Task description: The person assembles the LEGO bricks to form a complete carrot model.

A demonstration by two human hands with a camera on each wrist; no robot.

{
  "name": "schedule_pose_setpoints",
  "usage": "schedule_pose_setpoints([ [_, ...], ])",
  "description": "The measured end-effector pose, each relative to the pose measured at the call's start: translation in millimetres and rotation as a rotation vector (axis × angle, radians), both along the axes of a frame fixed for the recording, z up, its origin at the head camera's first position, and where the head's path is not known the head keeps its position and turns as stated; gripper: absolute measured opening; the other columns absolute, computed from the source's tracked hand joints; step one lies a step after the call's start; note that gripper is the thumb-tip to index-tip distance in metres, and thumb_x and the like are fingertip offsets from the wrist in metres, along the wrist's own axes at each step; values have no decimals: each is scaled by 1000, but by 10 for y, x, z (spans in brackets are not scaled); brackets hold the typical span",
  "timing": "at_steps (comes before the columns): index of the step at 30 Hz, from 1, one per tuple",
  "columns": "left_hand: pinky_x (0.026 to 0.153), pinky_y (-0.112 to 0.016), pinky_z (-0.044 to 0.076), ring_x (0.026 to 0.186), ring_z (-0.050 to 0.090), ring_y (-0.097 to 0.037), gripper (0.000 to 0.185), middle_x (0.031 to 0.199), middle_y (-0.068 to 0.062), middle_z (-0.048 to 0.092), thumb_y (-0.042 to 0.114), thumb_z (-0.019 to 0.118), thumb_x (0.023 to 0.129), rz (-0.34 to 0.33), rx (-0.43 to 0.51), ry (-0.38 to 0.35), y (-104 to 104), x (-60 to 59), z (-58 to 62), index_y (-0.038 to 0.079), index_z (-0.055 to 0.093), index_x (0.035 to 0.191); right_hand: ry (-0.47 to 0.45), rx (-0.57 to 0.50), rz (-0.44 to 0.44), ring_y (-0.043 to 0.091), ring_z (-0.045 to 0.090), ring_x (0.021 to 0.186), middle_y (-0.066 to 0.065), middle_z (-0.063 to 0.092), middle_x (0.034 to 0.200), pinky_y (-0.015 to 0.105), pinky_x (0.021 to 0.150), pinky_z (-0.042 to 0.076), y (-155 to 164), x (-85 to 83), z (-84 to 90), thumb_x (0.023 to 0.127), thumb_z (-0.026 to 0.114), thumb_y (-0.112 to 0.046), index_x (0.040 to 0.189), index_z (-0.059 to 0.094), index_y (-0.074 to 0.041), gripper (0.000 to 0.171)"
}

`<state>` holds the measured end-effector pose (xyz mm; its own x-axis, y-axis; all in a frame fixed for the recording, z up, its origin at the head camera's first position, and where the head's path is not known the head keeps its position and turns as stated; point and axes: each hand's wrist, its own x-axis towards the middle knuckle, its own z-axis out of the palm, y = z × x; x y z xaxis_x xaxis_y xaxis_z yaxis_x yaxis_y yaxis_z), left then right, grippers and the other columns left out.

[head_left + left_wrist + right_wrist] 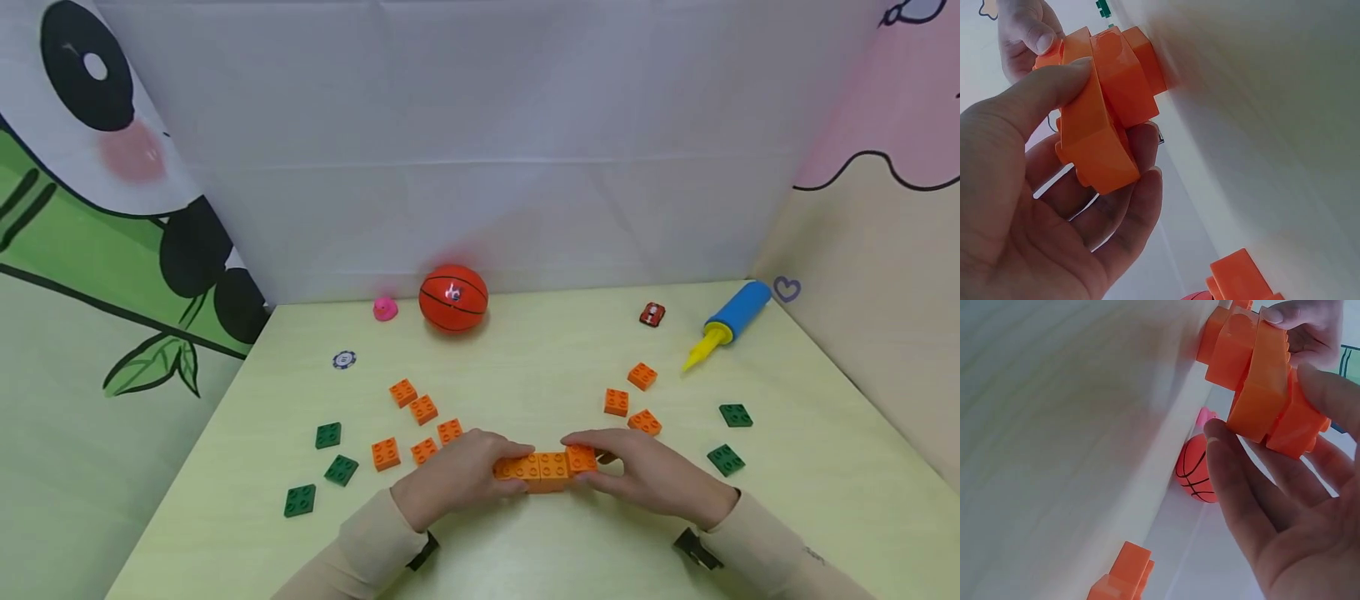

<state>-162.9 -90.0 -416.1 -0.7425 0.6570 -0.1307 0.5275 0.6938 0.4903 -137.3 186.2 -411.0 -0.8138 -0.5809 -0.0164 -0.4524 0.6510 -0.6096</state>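
A short stack of joined orange bricks (546, 469) rests on the pale green table (525, 367) near its front edge. My left hand (457, 477) grips its left end, thumb on top and fingers underneath, as the left wrist view shows on the orange bricks (1105, 106). My right hand (645, 471) holds the right end, fingers curled round the orange bricks (1266, 387). Loose orange bricks (420, 408) lie behind the left hand, and more orange bricks (630, 400) behind the right.
Green flat bricks (330, 467) lie at the left and green bricks (731, 437) at the right. At the back stand a small basketball (453, 297), a pink duck (385, 309), a red toy car (652, 314), a blue-yellow pump (731, 321) and a chip (344, 359).
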Motion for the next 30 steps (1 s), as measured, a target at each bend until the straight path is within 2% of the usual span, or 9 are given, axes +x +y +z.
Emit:
schedule_pose_setpoints([
  [7, 89, -27, 53, 97, 63, -3, 47, 120, 8, 70, 39, 74, 90, -2, 15, -4, 7, 3, 2, 21, 67, 132, -89, -65, 15, 5, 63, 104, -7, 64, 130, 32, 90, 55, 17, -66, -60, 94, 64, -48, 139, 59, -18, 55],
  [13, 91, -28, 53, 99, 63, -4, 48, 121, 7, 69, 40, 74, 90, 0, 6, 3, 8, 9, 3, 21, 66, 133, -90, -111, -12, 7, 59, 90, -6, 68, 121, 22, 77, 53, 6, -95, -138, 90, 71, -44, 136, 63, -17, 55],
  [19, 90, -28, 53, 98, 63, -4, 47, 119, 7, 70, 39, 73, 91, -11, 7, 23, 9, 2, -3, 21, 66, 133, -122, -125, -42, 12, 55, 89, -5, 68, 118, 21, 70, 48, 1, -114, -146, 87, 75, -42, 135, 64, -17, 55],
  [26, 95, -32, 52, 104, 63, -7, 51, 125, 7, 68, 38, 73, 91, -16, -24, 12, -11, -11, 13, 20, 62, 137, -126, -104, -51, 13, 55, 88, -6, 67, 117, 22, 72, 50, 14, -122, -118, 87, 74, -42, 136, 63, -18, 56],
  [28, 96, -32, 52, 104, 62, -8, 51, 125, 6, 67, 36, 74, 91, -9, -36, 18, -18, -14, 4, 18, 62, 137, -138, -93, -47, 13, 55, 86, -6, 67, 112, 22, 72, 50, 38, -111, -112, 87, 73, -44, 137, 62, -18, 57],
  [30, 96, -32, 52, 103, 62, -8, 52, 124, 6, 67, 35, 75, 90, -5, -40, 24, -21, -15, -5, 17, 62, 137, -159, -84, -45, 11, 59, 91, -4, 66, 117, 23, 76, 51, 86, -104, -91, 89, 71, -45, 139, 60, -18, 59],
])
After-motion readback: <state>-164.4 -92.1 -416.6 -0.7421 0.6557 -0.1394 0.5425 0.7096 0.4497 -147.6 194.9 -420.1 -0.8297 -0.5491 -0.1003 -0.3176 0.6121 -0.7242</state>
